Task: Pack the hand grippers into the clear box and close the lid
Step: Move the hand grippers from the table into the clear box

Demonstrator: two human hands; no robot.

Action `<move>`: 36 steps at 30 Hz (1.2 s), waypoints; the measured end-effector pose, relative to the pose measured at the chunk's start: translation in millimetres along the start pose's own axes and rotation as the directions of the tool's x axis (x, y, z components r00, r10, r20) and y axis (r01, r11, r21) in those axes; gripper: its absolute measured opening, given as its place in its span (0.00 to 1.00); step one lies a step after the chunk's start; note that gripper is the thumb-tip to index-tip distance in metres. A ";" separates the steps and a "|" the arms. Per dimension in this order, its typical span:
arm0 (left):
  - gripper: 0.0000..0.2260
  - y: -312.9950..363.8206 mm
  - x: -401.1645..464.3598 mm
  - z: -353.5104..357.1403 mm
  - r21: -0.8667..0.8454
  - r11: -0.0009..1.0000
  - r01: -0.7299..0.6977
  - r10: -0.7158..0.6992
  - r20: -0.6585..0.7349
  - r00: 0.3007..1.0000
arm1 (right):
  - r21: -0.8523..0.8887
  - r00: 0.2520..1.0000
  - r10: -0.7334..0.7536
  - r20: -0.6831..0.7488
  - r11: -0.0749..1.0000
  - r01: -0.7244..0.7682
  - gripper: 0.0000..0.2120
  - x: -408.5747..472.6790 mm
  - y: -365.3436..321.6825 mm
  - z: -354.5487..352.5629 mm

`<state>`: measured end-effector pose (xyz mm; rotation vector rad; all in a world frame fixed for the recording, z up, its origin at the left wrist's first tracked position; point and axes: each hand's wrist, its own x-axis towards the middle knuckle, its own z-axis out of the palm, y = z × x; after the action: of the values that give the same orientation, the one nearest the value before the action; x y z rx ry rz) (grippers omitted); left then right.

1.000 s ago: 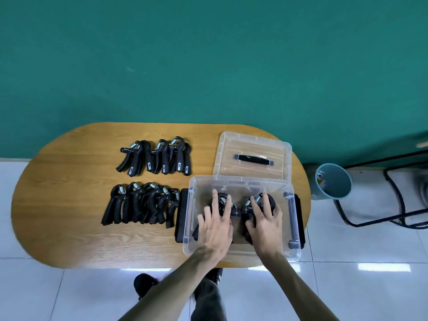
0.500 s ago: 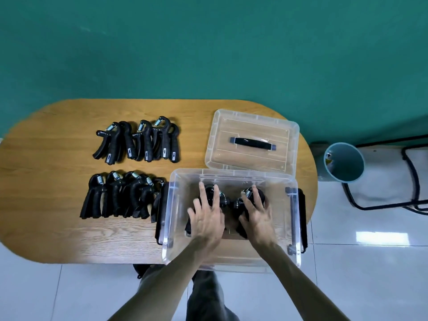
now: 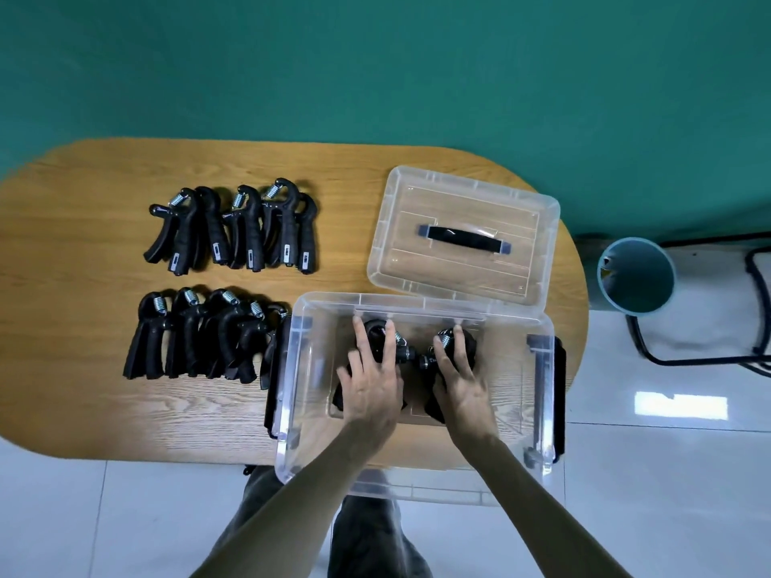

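pressing flat, both released hands, left hand (image 3: 372, 385) and right hand (image 3: 459, 377), cover hand grippers (image 3: 406, 352) mid clear box (image 3: 542, 394), walls well apart.

So the box (image 3: 417, 394) is sitting at the near right end of the table (image 3: 83, 410), hanging a bit over the near edge. The lid (image 3: 463, 239) is lying just behind it, touching its far rim. Two grippers are lying side by side in the box, the left hand (image 3: 371, 390) resting on one (image 3: 377, 335) and the right hand (image 3: 459, 381) on the other (image 3: 467, 340). Left of the box, two rows of grippers are lying on the table, a near row (image 3: 200, 335) and a far row (image 3: 233, 227). A bin (image 3: 636, 275) is standing on the floor to the right.
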<state>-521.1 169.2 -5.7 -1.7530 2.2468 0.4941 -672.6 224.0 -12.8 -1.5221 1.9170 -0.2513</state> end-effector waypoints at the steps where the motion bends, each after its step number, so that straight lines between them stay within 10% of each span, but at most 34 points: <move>1: 0.36 -0.6 0.0 1.1 0.002 1.000 0.001 -0.001 -0.003 1.000 | -0.008 1.000 0.000 0.007 1.000 0.000 0.32 0.1 0.5 1.2; 6: 0.39 -0.6 -2.6 -4.3 -0.081 0.996 0.046 -0.044 0.036 0.998 | -0.067 1.000 0.022 0.014 0.998 -0.021 0.42 -0.6 1.7 6.2; 21: 0.39 -6.5 -11.2 -19.6 -0.147 0.987 0.069 -0.065 0.029 0.997 | -0.191 0.994 0.016 -0.107 0.981 -0.036 0.28 -1.4 -14.7 -12.0; 36: 0.26 -85.4 -52.3 -124.3 0.067 0.956 -0.287 0.294 -0.162 0.942 | -0.438 0.962 -0.193 -0.195 0.895 0.091 0.30 -44.3 -135.2 -72.6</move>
<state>-424.0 145.8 118.7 -1.4998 2.6350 0.3590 -605.0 205.9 130.7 -2.0029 2.1453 -0.0770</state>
